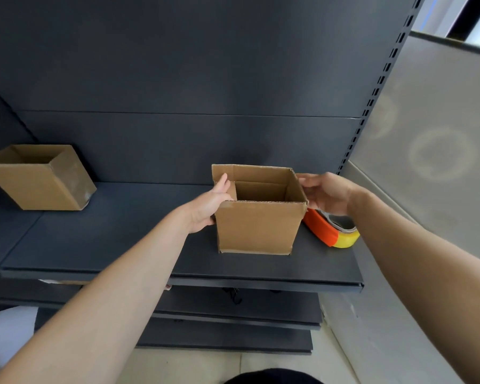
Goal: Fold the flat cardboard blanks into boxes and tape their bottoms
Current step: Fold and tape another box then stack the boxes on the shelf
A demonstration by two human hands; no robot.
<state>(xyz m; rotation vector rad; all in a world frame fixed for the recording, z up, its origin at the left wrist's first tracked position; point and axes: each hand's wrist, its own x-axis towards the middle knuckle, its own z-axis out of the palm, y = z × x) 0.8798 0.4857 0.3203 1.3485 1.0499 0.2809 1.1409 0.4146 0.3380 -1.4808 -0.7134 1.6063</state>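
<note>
A brown cardboard box [257,228] stands upright and open-topped on the dark shelf [122,245]. My left hand [209,202] lies flat against the box's left wall, fingers straight. My right hand [326,194] is at the box's right wall, fingers loosely extended toward its top corner. An orange and yellow tape dispenser [331,231] lies on the shelf just right of the box, under my right wrist. A second folded box [42,177] sits tilted at the shelf's far left.
The shelf's dark back panel [191,79] rises behind the boxes. A slotted upright [372,103] and a grey wall [432,128] close off the right side. Lower shelves [233,322] sit below the front edge. White material [9,331] shows at bottom left.
</note>
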